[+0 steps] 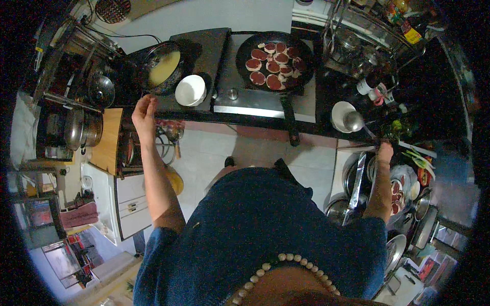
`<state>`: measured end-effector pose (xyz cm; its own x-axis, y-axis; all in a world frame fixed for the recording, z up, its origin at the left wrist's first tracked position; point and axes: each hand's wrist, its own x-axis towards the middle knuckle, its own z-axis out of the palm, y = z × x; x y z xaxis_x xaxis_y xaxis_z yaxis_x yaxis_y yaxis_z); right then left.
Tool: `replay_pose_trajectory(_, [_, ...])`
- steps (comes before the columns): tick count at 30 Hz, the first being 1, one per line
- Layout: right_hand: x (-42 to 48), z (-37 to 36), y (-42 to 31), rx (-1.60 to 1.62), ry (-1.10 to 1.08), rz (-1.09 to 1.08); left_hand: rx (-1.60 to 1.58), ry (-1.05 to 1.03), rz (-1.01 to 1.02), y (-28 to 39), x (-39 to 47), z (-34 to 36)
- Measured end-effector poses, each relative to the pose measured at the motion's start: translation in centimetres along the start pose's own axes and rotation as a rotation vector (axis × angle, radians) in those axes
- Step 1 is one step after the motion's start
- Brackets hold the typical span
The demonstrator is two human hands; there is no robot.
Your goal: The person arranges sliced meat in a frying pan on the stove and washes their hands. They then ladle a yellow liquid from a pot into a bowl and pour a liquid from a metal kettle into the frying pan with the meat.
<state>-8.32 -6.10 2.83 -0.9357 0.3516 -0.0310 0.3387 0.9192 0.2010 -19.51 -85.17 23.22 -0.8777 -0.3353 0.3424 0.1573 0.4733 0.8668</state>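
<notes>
My right hand (384, 151) grips the handle of a metal ladle (353, 121). The ladle's head rests in or over a white bowl (338, 114) on the right of the counter. My left hand (144, 114) is at the near side of a dark pot (177, 78) of yellowish liquid, fingers curled together. Whether its fingertips touch the pot is unclear. A second white bowl (191, 91) leans tilted to the right of this pot. On the stove in front of me, a black frying pan (245, 82) holds several round slices of red meat (273, 66) with pale rims.
The pan's handle (289, 122) juts past the counter edge towards me. Jars (363, 87) and a wire rack stand at the right. Below my right arm are green onions (419, 157), a bag with more meat slices (397, 197) and a foil box (356, 183). Steel pots (74, 130) sit left.
</notes>
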Motion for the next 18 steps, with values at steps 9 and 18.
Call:
replay_pose_trajectory(9, [-3.2, -17.6, -12.3, 0.430, 0.503, -0.345, 0.310, 0.076, 0.175, -8.6, 12.0, -5.2])
replay_pose_trajectory(18, [-6.7, -31.3, -38.0, 1.710, -0.601, -0.153, 0.763, -0.171, 0.165, -12.0, 21.7, -1.7])
